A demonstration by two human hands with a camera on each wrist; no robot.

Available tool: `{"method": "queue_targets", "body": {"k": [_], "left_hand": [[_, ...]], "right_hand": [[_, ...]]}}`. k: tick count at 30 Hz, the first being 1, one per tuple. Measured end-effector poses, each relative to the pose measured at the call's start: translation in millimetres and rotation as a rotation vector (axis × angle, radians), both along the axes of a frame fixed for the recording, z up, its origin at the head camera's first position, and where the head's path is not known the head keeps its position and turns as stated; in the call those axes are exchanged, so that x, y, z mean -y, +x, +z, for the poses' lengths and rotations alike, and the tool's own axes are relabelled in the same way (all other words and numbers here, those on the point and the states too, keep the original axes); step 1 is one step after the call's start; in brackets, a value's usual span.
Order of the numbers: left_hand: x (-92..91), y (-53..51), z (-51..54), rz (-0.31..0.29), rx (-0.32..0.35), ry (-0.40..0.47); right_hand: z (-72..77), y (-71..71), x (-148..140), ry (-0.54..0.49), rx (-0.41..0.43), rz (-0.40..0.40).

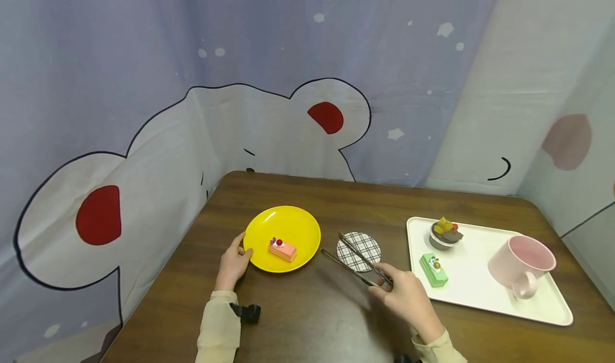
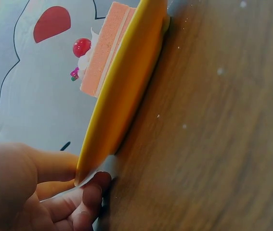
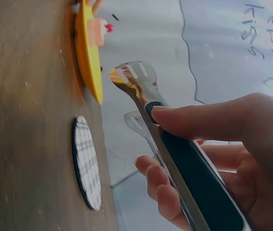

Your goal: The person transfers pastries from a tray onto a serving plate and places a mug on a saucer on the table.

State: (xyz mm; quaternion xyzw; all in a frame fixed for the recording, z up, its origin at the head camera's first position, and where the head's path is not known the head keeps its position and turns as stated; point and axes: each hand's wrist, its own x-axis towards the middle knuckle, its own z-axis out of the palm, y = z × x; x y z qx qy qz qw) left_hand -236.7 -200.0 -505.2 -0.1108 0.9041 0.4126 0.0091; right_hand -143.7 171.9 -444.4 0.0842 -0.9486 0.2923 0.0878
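My left hand [image 1: 234, 262] pinches the left rim of a yellow plate [image 1: 293, 221], thumb on top and fingers beneath the edge. On that plate lies a toy slice of pink layer cake [image 1: 283, 251], topped with a red berry and purple bits; the left wrist view shows the cake slice [image 2: 105, 53] side-on. In my right hand [image 1: 405, 293] is a pair of metal tongs [image 3: 189, 178] with dark grips. The tongs' tips stand apart with nothing between them, pointing toward the plate. Below them sits a round checked coaster [image 1: 367, 245], partly covered by one tong arm.
On the right, a white tray [image 1: 473, 293] bears a pink mug [image 1: 511, 261], a green toy cake slice [image 1: 434, 271] and a chocolate cupcake [image 1: 444, 234] with fruit on top. Behind the wooden table [image 1: 298, 320] hangs a printed curtain [image 1: 269, 32].
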Motion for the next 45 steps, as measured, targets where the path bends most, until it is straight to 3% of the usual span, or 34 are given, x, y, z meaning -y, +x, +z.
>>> {"method": "queue_targets", "body": {"k": [6,17,24,34,40,45], "left_hand": [[-0.7,-0.6,0.7,0.005,0.006,0.002],[-1.2,-0.9,2.4,-0.010,0.009,-0.007],[0.4,0.4,3.1,-0.016,0.019,-0.011],[0.8,2.0,3.8,-0.025,0.019,-0.008],[0.9,1.5,1.4,-0.026,0.001,-0.014],[0.3,0.9,2.0,-0.025,0.008,-0.006]], "right_hand": [[4.9,10.6,-16.5,-0.001,-0.043,-0.041],[5.3,26.1,-36.6,-0.022,-0.221,-0.104],[6.2,34.9,-45.1,-0.028,-0.156,-0.147],[6.9,45.2,-68.4,0.000,-0.216,-0.242],[9.7,54.9,-87.2,0.035,-0.160,-0.325],[7.7,61.0,-101.2,0.074,-0.116,-0.344]]}}
